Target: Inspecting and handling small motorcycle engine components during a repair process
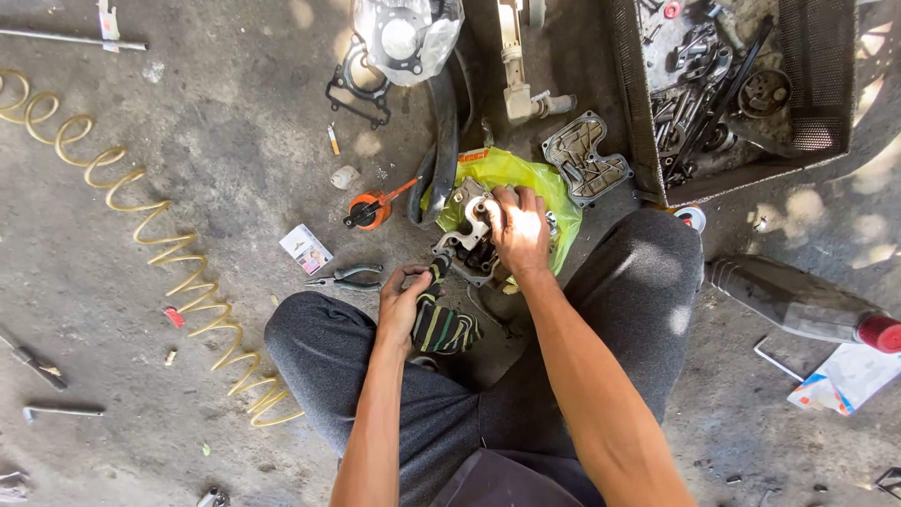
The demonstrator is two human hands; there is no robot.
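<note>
Metal engine part (472, 246) sits on a yellow-green bag (526, 178), our right hand (518, 228) with fingers clamped over it. Our left hand (402, 305) has fingers closed around a striped rag (443, 327).

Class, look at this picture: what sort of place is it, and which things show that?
Probably a small engine repair workshop: bare concrete floor, a metal tray of greasy parts, a coiled air hose and pliers.

Striped green-and-black rag (443, 326), yellow-green bag (526, 178), coiled yellow hose (150, 225).
</note>
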